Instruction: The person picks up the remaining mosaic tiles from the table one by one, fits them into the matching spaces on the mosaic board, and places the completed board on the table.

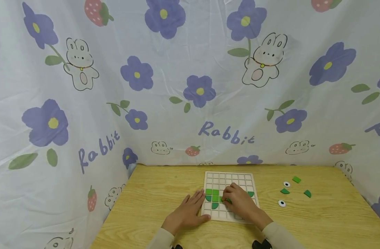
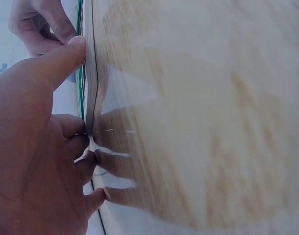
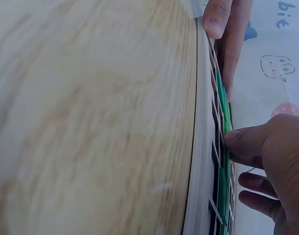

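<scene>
A pale square grid board [image 1: 228, 176] lies on the table with bright green square tiles [image 1: 215, 199] and dark green quarter-round tiles [image 1: 215, 205] in some of its cells. My left hand [image 1: 188, 211] rests at the board's left side, fingers spread, thumb touching the near left corner. Over the middle of the board, my right hand [image 1: 240, 200] pinches a small green tile [image 1: 221, 199] between thumb and fingertips, low against the grid. Its exact shape is mostly hidden by the fingers. In the right wrist view the right thumb [image 3: 244, 139] presses at the row of green tiles [image 3: 222, 186].
Right of the board lie loose pieces: a bright green square tile [image 1: 296, 179], two dark green quarter-round tiles [image 1: 307, 193], and two white eye discs [image 1: 281, 203]. A printed curtain [image 1: 177, 103] hangs behind and to the left of the wooden table [image 1: 146, 193].
</scene>
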Tool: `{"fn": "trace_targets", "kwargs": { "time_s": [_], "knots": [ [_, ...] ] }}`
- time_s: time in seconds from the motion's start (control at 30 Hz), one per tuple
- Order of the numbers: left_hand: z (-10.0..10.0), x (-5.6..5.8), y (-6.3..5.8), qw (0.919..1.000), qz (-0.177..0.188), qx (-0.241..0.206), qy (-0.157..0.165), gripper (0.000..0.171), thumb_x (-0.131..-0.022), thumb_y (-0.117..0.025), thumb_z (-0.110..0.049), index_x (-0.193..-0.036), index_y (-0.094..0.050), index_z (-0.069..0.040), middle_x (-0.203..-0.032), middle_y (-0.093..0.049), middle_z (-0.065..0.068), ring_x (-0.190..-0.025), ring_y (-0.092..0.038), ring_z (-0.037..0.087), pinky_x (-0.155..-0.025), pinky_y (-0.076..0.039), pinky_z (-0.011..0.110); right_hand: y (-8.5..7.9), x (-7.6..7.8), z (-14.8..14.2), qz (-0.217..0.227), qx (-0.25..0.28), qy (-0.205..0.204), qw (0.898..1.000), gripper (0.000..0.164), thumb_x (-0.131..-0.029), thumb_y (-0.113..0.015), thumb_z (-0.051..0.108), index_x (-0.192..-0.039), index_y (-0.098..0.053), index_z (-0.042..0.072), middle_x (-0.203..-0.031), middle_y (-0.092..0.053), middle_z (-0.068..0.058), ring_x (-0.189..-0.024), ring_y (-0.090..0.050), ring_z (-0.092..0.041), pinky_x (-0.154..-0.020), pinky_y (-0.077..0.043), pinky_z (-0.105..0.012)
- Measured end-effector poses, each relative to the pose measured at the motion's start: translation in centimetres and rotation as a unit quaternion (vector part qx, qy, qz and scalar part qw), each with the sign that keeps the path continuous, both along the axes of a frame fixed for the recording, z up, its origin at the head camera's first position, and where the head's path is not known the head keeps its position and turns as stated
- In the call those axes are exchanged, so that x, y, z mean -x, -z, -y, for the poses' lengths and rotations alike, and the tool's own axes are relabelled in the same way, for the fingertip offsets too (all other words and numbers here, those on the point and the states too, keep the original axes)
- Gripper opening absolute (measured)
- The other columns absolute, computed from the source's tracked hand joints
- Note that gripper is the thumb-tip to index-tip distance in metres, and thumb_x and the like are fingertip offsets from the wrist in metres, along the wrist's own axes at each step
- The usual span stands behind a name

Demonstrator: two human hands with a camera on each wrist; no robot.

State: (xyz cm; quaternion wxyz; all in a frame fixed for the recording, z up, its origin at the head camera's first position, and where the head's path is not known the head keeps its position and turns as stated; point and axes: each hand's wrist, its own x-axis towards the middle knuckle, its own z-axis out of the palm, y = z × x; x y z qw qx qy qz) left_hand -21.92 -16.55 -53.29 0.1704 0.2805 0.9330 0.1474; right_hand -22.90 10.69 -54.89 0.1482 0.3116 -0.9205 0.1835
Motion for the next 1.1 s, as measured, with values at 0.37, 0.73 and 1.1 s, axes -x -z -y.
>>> {"fn": "trace_targets", "kwargs": {
  "time_s": [0.37, 0.73, 1.1],
  "knots": [
    [0.1, 0.0, 0.1, 0.9999, 0.004, -0.010, -0.002, 0.092, -0.106, -0.051, -0.066, -0.173, -0.018, -0.012, -0.181, -0.011, 0.003, -0.168, -0.012, 0.026, -0.134, -0.015, 0.059, 0.1, -0.2, -0.1, -0.001, -0.002, 0.003, 1.000, 0.007, -0.092, -0.086, 0.016, -0.096, -0.083, 0.021, -0.104, -0.075, 0.008, -0.098, -0.060, -0.012, -0.089, -0.058, -0.037],
    [0.0, -0.1, 0.3, 1.0000, 0.002, -0.002, -0.005, 0.092, -0.105, -0.052, -0.067, -0.173, -0.019, -0.013, -0.181, -0.012, 0.001, -0.168, -0.012, 0.024, -0.135, -0.016, 0.058, -0.8, -0.2, -1.8, 0.017, 0.055, 0.029, 0.998, 0.011, -0.095, -0.081, 0.010, -0.102, -0.082, 0.017, -0.105, -0.076, 0.006, -0.095, -0.065, -0.013, -0.080, -0.061, -0.033],
    [0.1, 0.3, 0.4, 1.0000, 0.002, -0.003, 0.006, 0.092, -0.106, -0.049, -0.067, -0.173, -0.017, -0.012, -0.182, -0.009, 0.003, -0.169, -0.011, 0.026, -0.135, -0.015, 0.059, -2.6, 0.4, -6.4, 0.072, 0.094, 0.099, 0.988, 0.014, -0.097, -0.078, 0.007, -0.109, -0.080, 0.013, -0.103, -0.073, 0.004, -0.088, -0.065, -0.010, -0.074, -0.058, -0.029]
  ]
}}
